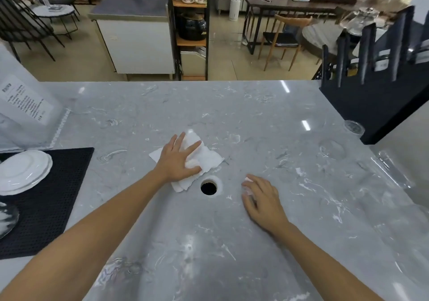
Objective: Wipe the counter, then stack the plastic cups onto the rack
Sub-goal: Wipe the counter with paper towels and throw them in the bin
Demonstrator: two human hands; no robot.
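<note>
On the grey marble counter (232,231), my left hand (180,159) presses down on a crumpled white paper towel (206,159), fingers spread over it and the lower fingers curled into its edge. My right hand (262,203) lies flat on the bare counter to the right, holding nothing. A black rack (371,92) with upright pegs stands at the far right. Clear plastic cups are faintly visible in front of it: one (354,127) by the rack's base and another (333,148) nearer to me.
A round hole (209,187) opens in the counter between my hands. A black mat (58,196) on the left carries white plates (23,173). Behind it stands a white appliance (23,110) with a label. Tables, chairs and shelves lie beyond the counter's far edge.
</note>
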